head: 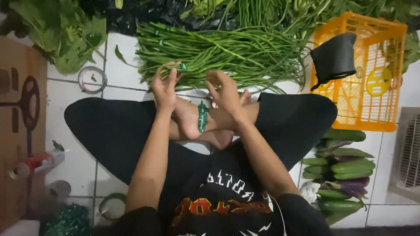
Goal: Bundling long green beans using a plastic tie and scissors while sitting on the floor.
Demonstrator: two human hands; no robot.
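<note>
A big heap of long beans (218,52) lies on the white tiled floor (122,57), just beyond both hands; the pods are thin, green and very long. The left hand (165,87) grasps a small bunch of them with a green band (183,67). The right hand (225,93) is released, fingers spread, touching the heap.

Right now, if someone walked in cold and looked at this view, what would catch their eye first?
Probably the big heap of long green beans spread across the white tiled floor at top centre, with the left hand pinching a small bunch of them and the right hand open beside it. Next, the bright orange crate at upper right with a black cloth draped over its rim. Below it lies a pile of cucumbers and eggplants.
</note>
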